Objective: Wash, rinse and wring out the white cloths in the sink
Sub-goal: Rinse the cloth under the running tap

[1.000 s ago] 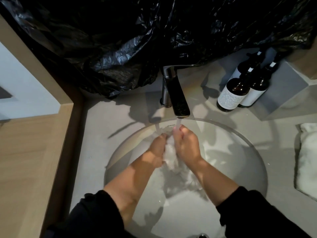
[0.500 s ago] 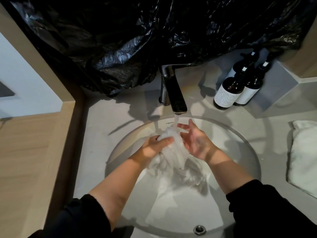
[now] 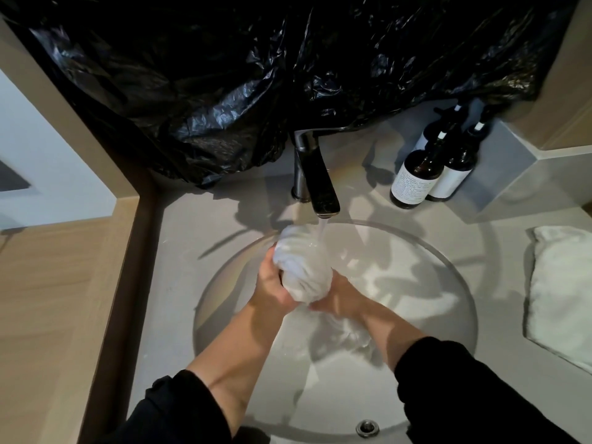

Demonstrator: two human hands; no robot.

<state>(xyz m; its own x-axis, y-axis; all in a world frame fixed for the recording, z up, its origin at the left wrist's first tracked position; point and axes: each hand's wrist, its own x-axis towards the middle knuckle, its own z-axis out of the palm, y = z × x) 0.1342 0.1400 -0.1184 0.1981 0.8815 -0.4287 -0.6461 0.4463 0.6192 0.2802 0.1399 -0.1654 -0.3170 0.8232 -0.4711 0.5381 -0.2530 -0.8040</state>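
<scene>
Closed again, my right hand [image 3: 339,298] is joining my left hand [image 3: 272,285] in gripping the cloth [image 3: 301,267] under the tap [image 3: 320,187].

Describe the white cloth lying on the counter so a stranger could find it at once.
Start at the round sink under the faucet. Go right along the counter, nearer than the brown bottles: the flat cloth lies at the frame's edge. Unlike the bunched cloth that the left hand and right hand grip under the water, nothing touches it.
</scene>
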